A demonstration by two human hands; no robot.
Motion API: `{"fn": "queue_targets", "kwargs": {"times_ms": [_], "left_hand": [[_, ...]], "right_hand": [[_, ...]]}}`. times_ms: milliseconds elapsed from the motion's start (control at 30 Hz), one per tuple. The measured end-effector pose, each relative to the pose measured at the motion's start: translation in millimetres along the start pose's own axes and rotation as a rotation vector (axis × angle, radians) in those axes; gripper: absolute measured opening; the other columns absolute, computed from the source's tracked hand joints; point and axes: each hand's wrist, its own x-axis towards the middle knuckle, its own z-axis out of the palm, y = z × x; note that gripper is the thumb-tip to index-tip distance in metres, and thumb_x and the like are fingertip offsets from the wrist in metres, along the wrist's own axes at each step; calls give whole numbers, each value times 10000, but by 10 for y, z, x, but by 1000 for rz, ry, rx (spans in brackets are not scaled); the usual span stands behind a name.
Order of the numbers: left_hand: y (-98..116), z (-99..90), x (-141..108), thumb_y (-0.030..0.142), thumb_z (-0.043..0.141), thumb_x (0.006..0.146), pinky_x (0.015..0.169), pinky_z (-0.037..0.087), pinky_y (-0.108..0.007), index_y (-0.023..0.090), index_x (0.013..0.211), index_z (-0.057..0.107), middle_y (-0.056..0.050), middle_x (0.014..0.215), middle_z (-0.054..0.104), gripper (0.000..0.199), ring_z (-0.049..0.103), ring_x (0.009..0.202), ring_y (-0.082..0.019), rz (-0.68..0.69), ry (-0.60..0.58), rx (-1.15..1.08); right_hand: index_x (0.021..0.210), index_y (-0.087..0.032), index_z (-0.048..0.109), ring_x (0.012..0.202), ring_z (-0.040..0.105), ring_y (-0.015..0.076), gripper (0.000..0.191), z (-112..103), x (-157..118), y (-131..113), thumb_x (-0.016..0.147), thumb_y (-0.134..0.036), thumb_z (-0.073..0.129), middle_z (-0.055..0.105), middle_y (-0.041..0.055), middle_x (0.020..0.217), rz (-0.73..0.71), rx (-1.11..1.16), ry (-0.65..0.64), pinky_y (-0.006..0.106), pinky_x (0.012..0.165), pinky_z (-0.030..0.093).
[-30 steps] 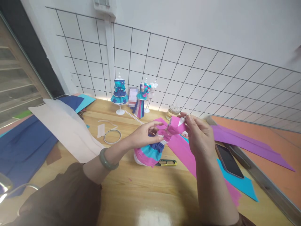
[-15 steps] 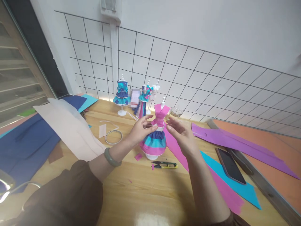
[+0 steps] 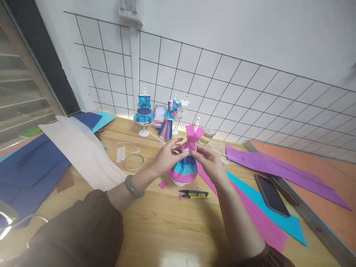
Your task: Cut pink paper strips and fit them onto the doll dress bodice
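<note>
Pink-topped dress (image 3: 185,168): left hand (image 3: 166,156) and right hand (image 3: 210,163) pinch its waist, each grip nearly closed.

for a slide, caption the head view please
Left hand and right hand at the waist of a pink-topped miniature dress.

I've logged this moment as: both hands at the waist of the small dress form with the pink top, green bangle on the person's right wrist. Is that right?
Not quite: the green bangle is on the left wrist, as the head view shows. Both hands are indeed at the pink-topped dress form's waist.
</note>
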Motion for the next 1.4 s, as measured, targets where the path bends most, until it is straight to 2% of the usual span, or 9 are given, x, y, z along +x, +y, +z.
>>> {"fn": "queue_targets", "kwargs": {"times_ms": [233, 433, 667, 933, 1400], "left_hand": [[28, 11, -25, 371, 683, 701, 784, 468, -318, 145, 1175, 505, -69, 907, 638, 554, 601, 880, -196, -34, -46, -6], [10, -4, -16, 348, 695, 691, 806, 461, -329, 153, 1212, 480, -40, 827, 634, 596, 600, 872, -195, -14, -10, -3], [-74, -19, 12, 361, 705, 683, 875, 433, -348, 153, 1216, 481, -59, 891, 635, 615, 589, 918, -193, -3, 16, -7], [-64, -47, 21, 336, 699, 696, 837, 457, -340, 160, 1234, 461, -79, 961, 635, 614, 593, 939, -202, -7, -52, -28], [76, -89, 7, 371, 720, 660, 772, 484, -350, 188, 1236, 475, -91, 1001, 620, 653, 583, 898, -204, -39, -104, 33]], "right_hand": [[1085, -241, 658, 1104, 550, 263, 376, -15, -5, -17, 754, -419, 633, 652, 37, 1126, 10, 6, 2, 421, 946, 427], [1198, -226, 577, 1176, 495, 267, 487, -25, -1, 8, 754, -418, 631, 564, 34, 1260, 35, -11, -6, 445, 969, 414], [1171, -241, 590, 1102, 558, 240, 426, 22, 20, 52, 767, -369, 631, 634, 30, 1162, 34, 77, -87, 401, 943, 446], [1153, -236, 603, 1119, 547, 245, 424, 12, 16, 25, 746, -346, 653, 611, 32, 1199, 52, 75, -110, 408, 957, 438], [1183, -232, 583, 1143, 529, 252, 507, -78, 0, -9, 710, -379, 689, 578, 47, 1241, 64, 11, -39, 423, 945, 451]]}}
